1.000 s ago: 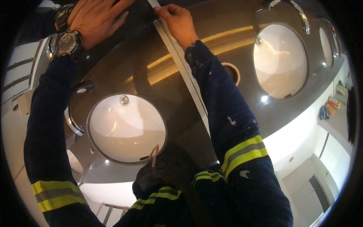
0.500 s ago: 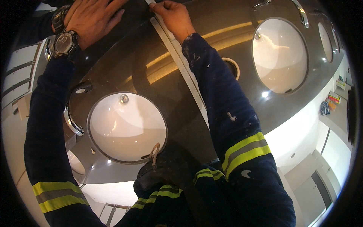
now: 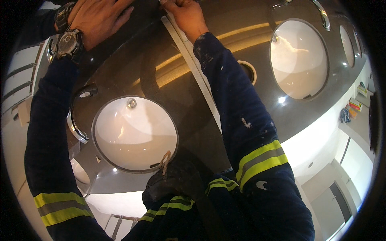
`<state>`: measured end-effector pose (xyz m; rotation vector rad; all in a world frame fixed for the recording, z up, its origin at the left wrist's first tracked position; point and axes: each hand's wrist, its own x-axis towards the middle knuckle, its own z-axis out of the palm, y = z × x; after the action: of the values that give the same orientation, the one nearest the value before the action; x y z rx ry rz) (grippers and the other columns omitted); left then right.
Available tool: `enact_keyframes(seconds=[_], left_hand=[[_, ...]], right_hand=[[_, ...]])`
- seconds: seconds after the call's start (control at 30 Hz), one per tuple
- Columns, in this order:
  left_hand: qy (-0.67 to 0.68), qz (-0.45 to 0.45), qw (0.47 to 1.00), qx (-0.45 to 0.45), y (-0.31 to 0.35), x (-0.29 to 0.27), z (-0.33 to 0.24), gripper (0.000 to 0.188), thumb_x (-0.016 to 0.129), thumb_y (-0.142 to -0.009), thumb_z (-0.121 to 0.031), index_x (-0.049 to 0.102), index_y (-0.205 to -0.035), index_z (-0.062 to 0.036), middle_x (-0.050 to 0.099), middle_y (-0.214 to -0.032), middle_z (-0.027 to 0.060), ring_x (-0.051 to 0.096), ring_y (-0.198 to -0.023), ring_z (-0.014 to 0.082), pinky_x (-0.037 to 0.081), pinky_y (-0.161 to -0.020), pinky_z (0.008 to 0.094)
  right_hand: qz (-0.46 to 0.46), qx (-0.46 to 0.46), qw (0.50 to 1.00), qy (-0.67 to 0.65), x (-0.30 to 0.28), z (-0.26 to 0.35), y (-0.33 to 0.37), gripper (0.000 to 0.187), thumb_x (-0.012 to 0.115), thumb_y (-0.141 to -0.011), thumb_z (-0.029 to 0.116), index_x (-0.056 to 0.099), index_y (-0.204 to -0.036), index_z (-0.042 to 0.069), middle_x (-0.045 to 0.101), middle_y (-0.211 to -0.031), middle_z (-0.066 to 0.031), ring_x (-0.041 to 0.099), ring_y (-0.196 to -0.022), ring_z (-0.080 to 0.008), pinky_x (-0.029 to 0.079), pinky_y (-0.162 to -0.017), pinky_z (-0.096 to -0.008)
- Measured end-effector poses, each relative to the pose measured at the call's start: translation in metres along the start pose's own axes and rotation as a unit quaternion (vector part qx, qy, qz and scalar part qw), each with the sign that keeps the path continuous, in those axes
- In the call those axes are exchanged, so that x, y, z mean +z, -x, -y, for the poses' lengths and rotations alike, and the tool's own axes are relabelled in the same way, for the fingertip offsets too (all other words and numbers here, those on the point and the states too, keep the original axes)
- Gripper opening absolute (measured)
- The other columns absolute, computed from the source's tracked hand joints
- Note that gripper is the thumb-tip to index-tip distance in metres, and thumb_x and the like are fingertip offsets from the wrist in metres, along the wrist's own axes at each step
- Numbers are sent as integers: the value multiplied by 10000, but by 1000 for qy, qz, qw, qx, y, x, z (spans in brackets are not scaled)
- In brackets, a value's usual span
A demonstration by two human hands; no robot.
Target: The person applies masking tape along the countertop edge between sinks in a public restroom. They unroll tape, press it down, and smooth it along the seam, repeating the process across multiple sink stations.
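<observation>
My left hand (image 3: 100,22) lies flat with fingers spread on a dark glossy surface at the top left, its fingertips cut off by the frame's upper edge. A watch (image 3: 69,43) is on that wrist. At the top centre my right hand (image 3: 188,18) has thumb and finger pinched on a narrow pale strip near its far end; the exact grip is partly out of frame. The pale strip (image 3: 189,64) runs across the dark countertop (image 3: 193,116) toward me, passing beside my right sleeve. A tan-rimmed ring, perhaps a tape roll (image 3: 254,73), is partly hidden behind that sleeve.
Round white basins are set into the counter, one at left (image 3: 134,140) and one at right (image 3: 299,60). Chrome taps stand beside them, at left (image 3: 75,127) and right (image 3: 321,16). A dark sleeve with a second watch, apparently a reflection, shows at top left.
My right hand has shifted very slightly, still pinching the strip. My left hand stays flat, nearly in the same place. The view has tilted a little.
</observation>
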<state>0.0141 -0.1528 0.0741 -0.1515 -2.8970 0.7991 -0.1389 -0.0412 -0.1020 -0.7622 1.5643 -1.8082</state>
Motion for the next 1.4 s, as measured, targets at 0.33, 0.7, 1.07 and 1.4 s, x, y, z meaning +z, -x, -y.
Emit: enact_keyframes(seconds=[0.33, 0.7, 1.07, 1.4], left_hand=[[4, 13, 1000, -2, -1, 1, 1, 692, 763, -820, -203, 534, -1468, -121, 483, -1481, 169, 335, -1489, 390, 263, -1241, 525], [8, 10, 1000, -2, 1, 2, 1, 694, 766, -824, -201, 531, -1472, -125, 469, -1502, 184, 324, -1501, 388, 239, -1255, 532], [-3, -3, 1000, -17, -1, 6, -2, 685, 761, -825, -207, 535, -1469, -141, 491, -1472, 172, 344, -1484, 388, 269, -1246, 531], [-8, 9, 1000, -16, 0, 5, -2, 691, 755, -836, -215, 521, -1482, -138, 480, -1482, 177, 327, -1494, 392, 250, -1252, 536]], right_hand=[[1, -9, 997, 73, -2, -2, -1, 323, 685, -975, 272, 699, -859, -29, 628, -696, -74, 545, -675, -132, 461, -638, -329], [55, 30, 998, 22, -19, 5, 10, 264, 680, -988, 235, 706, -890, -9, 629, -759, -2, 533, -719, -114, 441, -669, -291], [33, 28, 999, 23, -10, -1, -6, 301, 693, -976, 248, 709, -813, -5, 632, -703, -31, 545, -689, -120, 442, -649, -313], [33, 36, 998, 49, -10, 5, -6, 302, 711, -962, 254, 700, -817, -11, 590, -694, -27, 512, -683, -129, 434, -644, -319]])
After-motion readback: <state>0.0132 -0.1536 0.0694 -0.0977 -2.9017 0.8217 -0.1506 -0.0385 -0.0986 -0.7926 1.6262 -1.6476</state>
